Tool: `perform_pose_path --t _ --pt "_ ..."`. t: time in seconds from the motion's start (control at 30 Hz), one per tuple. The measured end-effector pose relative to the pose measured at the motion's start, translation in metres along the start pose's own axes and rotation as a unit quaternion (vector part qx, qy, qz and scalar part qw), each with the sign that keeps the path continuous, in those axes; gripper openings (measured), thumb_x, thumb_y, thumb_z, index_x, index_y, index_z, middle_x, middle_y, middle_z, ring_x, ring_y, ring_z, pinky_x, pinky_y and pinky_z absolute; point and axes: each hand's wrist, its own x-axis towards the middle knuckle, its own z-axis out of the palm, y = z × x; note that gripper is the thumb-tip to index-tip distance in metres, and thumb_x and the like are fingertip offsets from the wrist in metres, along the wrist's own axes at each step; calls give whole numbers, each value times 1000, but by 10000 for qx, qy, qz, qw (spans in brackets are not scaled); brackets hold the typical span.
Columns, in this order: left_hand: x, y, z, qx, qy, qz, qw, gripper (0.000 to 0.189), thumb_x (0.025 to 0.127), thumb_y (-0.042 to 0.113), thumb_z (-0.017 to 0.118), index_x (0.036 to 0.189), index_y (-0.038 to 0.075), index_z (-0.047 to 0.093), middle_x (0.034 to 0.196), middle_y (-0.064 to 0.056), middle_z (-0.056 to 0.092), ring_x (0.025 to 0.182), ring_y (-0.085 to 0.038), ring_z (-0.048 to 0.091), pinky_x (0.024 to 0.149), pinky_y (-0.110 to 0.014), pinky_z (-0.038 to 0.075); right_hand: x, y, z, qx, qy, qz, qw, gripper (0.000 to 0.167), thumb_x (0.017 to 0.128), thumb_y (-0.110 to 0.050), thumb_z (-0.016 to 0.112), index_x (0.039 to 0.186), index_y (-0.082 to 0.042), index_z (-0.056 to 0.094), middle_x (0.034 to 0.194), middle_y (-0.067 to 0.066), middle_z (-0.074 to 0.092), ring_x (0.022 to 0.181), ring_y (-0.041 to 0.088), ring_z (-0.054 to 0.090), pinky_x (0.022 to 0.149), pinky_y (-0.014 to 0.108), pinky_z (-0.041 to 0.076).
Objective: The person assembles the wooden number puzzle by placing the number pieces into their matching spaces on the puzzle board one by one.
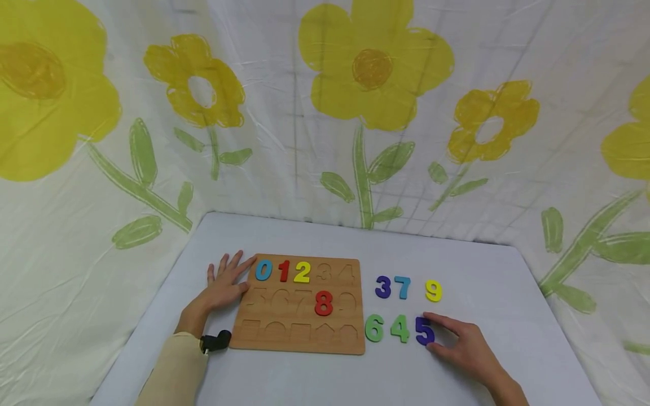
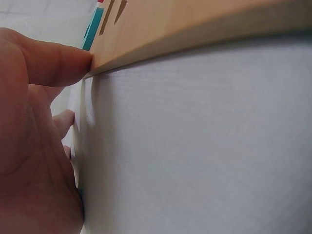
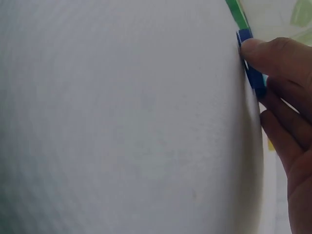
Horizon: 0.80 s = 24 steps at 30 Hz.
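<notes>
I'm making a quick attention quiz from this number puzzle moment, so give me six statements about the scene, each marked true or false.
1. The right hand holds the purple 5. True.
2. The left hand touches the wooden board. True.
3. Only two loose numbers lie on the wooden board. False: there are four, the blue 0, the red 1, the yellow 2 and the red 8.
4. The purple 5 lies on the wooden board. False: it is off it, in the right hand.
5. The red 8 lies in a different row from the red 1. True.
6. The yellow 2 lies between the blue 0 and the red 1. False: the red 1 is in between.
</notes>
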Motion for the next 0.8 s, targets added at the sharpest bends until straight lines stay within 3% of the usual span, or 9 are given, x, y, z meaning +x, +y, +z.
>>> perform_pose_path --t 0.3,0.6,0.8 --pt "-1 4 -3 -25 -92 -67 9999 70 103 15 60 170 10 39 181 -30 12 165 -59 -8 123 -80 -17 -4 -18 -8 -35 436 -89 9990 68 78 -22 100 142 -21 75 134 -4 80 126 30 75 103 54 61" --pt "-1 5 -4 6 -95 -60 9999 69 103 16 60 169 10 40 181 -30 12 165 -59 -7 123 -80 -16 -7 -64 -17 64 737 -186 9971 66 81 -32 99 142 -22 75 132 -4 81 124 27 77 102 57 60" --pt "-1 2 -2 -7 -61 -13 10000 70 103 15 60 169 10 40 180 -31 12 165 -60 -7 123 -80 -16 1 -97 -21 327 837 -347 9953 62 85 -33 96 142 -26 75 132 -7 80 121 24 78 101 58 61"
